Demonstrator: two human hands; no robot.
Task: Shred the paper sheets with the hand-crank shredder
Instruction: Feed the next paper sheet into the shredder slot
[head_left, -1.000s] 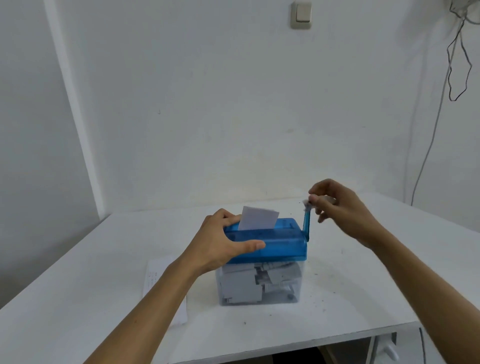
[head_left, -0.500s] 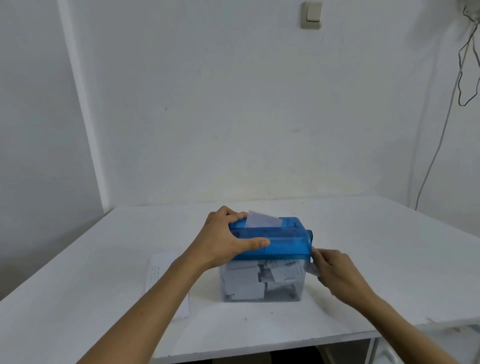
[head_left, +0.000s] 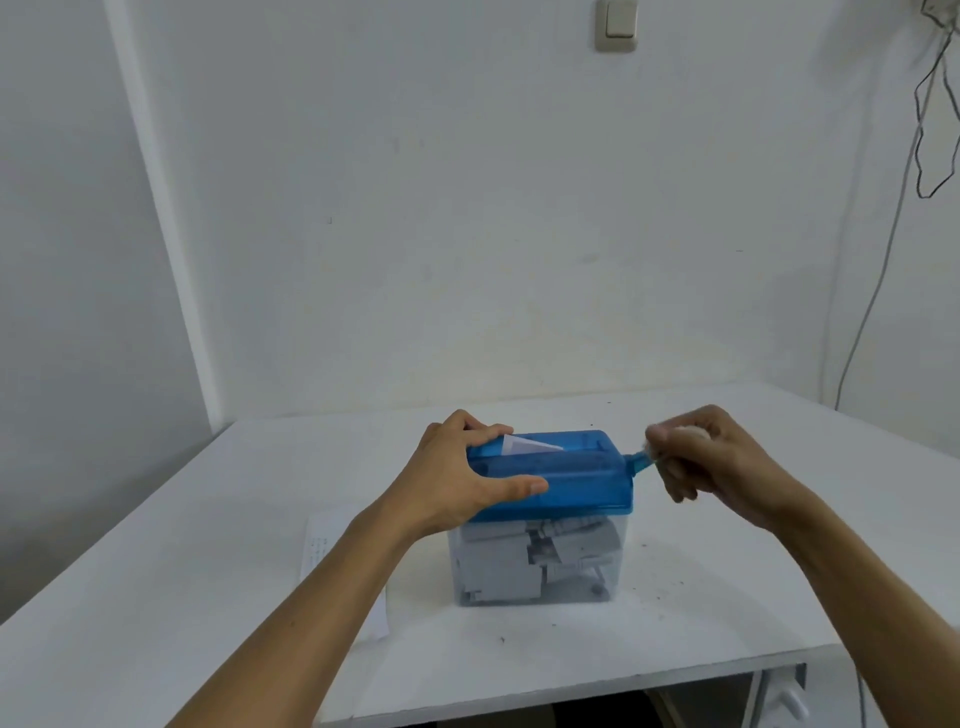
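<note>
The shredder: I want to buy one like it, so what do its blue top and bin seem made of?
The blue top looks like glossy, translucent moulded plastic: it shines and has rounded edges. The bin beneath seems clear, slightly cloudy plastic, since paper shreds show through its walls. The crank looks like the same blue plastic.

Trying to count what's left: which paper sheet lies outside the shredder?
The sheet lying flat on the table, left of the shredder. A second sheet pokes from its slot; the rest are shreds in the bin.
</note>
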